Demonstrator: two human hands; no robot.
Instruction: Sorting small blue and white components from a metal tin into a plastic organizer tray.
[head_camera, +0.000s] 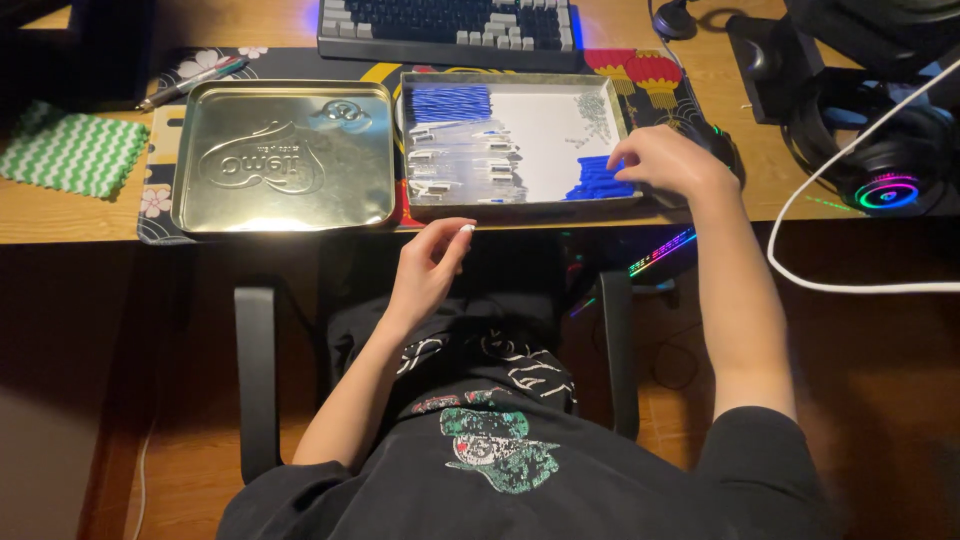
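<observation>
- Right hand reaches into shallow metal tray on desk, fingers curled over blue plastic pen parts; grip unclear.
- Left hand pinches small white piece below tray edge.
- Pick one part only, wrist low.

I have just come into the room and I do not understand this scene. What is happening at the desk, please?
A person sits at a wooden desk with an open metal tin of pen parts. The right hand rests on the pile of blue pieces at the tin's right edge. The left hand hovers just below the tin, its fingers pinching a small white part. The tin's lid lies upturned beside it.
</observation>
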